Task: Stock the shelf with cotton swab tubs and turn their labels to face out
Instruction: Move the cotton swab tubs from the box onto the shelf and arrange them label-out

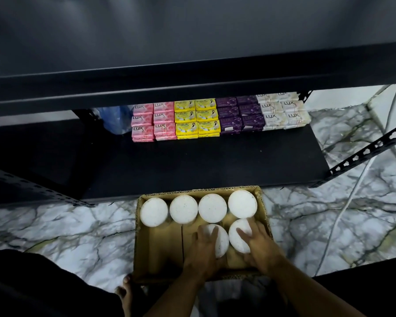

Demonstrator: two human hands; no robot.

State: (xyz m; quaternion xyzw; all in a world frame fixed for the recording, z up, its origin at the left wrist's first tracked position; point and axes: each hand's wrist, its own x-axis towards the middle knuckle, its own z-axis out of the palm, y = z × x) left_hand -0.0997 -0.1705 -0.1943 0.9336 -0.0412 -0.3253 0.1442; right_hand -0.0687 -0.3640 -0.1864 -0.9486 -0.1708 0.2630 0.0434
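**A:** ok so going left to right, what are the hands doing?

**B:** Left hand [204,245] is down in the cardboard box [160,248], fingers draped over the lid of the near-left tub [221,242] and curled round its side. Right hand [256,240] is doing the same on the near-right tub [238,236] just beside it, fingers spread over the top and wrapped round the right edge. Both forearms come in from the bottom of the view.

**A:** and the rest of the tubs?

**B:** Four more tubs [183,209] stand in a row along the far side of the box, white lids up, touching each other. Labels can't be seen from up here. The box sits on the marble floor [66,227], right against the front edge of the lower shelf [204,165].

**A:** anything on that shelf?

**B:** Soap bars [197,117] stacked at the back: pink, yellow, purple, white. A bluish plastic bag [114,118] sits left of them. The upper shelf [192,74] overhangs and hides the back. A cable [343,209] trails over the floor on the right.
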